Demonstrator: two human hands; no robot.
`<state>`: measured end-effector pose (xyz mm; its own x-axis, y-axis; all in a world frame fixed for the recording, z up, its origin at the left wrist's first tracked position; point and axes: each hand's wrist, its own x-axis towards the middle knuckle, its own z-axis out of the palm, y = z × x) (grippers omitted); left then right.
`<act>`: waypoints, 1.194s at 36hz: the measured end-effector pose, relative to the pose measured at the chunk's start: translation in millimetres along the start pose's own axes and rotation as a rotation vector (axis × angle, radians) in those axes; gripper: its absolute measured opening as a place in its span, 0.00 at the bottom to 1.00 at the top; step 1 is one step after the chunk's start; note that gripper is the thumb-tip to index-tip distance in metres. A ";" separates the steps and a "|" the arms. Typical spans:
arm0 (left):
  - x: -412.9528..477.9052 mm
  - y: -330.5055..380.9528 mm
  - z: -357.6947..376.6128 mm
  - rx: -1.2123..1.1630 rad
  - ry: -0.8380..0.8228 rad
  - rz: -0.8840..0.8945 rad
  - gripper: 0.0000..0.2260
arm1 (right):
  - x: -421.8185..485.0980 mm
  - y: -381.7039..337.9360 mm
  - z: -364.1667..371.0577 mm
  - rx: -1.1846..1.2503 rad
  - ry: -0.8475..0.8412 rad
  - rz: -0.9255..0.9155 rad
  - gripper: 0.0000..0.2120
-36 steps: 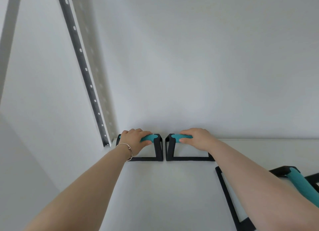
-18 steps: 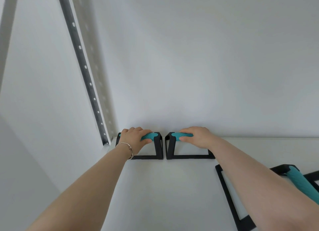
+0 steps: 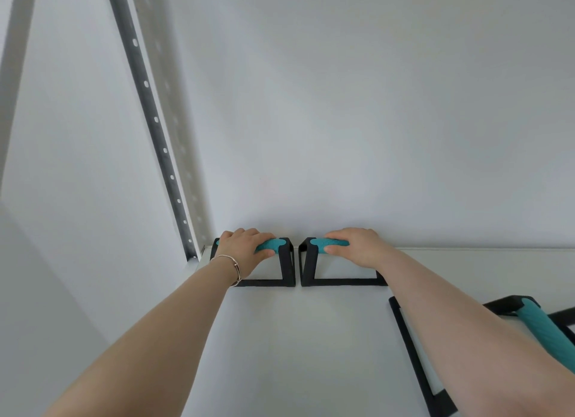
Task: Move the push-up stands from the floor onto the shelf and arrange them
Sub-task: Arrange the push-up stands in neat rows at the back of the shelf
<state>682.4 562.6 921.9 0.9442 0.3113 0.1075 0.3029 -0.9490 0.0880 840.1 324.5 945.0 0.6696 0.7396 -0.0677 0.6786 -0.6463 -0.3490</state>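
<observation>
Two black push-up stands with teal grips stand side by side at the back of the white shelf (image 3: 280, 339), against the wall. My left hand (image 3: 245, 250) is closed around the grip of the left stand (image 3: 286, 267). My right hand (image 3: 354, 245) is closed around the grip of the right stand (image 3: 308, 267). The two stands almost touch at their inner legs. A third stand (image 3: 538, 323) lies nearer me at the right, partly hidden behind my right forearm.
A dark perforated upright rail (image 3: 155, 127) runs along the left side panel down to the shelf's back left corner. The white back wall (image 3: 373, 136) rises directly behind the two stands.
Both stands and hands have shifted slightly toward the back wall. The hands keep their hold on the grips.
</observation>
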 end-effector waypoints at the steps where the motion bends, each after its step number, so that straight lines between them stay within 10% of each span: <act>1: 0.3 0.8 -0.8 -0.001 -0.006 -0.005 0.18 | 0.2 0.3 0.2 0.000 -0.001 -0.002 0.20; 23: -13.0 32.2 4.9 0.037 0.016 -0.184 0.27 | -22.5 -17.8 35.7 -0.222 0.336 0.169 0.30; 43: -83.9 284.2 -0.2 -0.232 0.118 -0.216 0.32 | -187.5 95.0 -32.0 -0.218 0.498 0.515 0.34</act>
<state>689.2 266.7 938.1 0.8358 0.5206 0.1744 0.4442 -0.8278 0.3427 788.7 118.4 954.5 0.9411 0.1940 0.2769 0.2518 -0.9487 -0.1913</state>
